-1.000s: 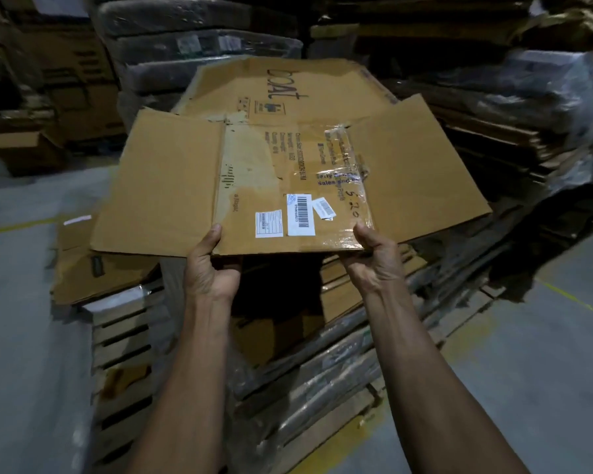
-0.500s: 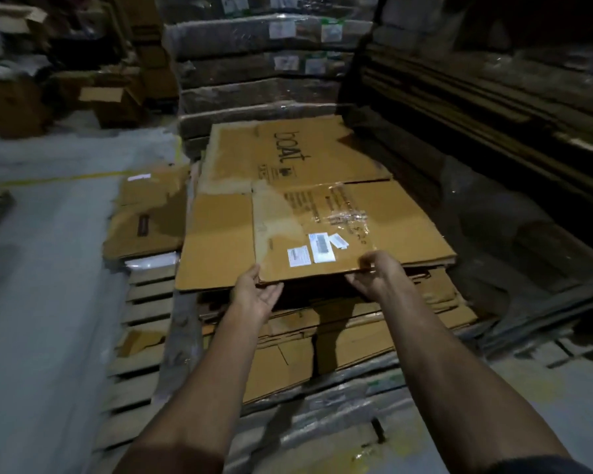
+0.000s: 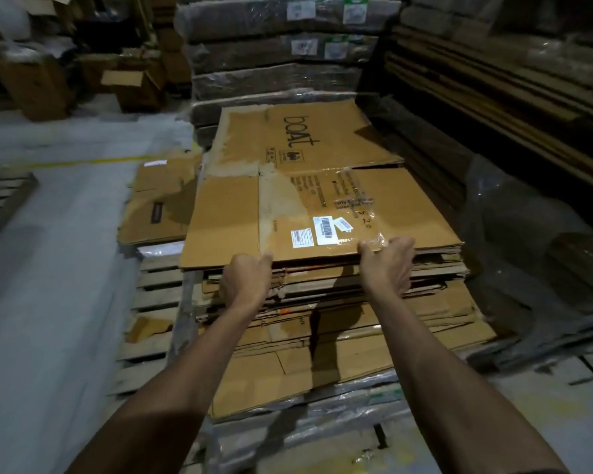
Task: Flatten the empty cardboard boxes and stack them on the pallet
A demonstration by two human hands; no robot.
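Pallet (image 3: 158, 292) wooden, cardboard stack (image 3: 339, 323) on it | grey floor (image 3: 48, 268) | wrapped bundles (image 3: 274, 46) behind

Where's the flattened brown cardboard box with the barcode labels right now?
Head view, centre: the flattened brown cardboard box lies atop the cardboard stack, both hands gripping its near edge.

Both arms outstretched; left hand (image 3: 245, 278) and right hand (image 3: 387, 265) fingers curled, gripping.

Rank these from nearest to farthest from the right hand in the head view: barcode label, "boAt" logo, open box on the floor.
From the right hand:
1. Barcode label, just left of it, on the top sheet.
2. "boAt" logo, farther back on the stack.
3. Open box, far back left on the floor.
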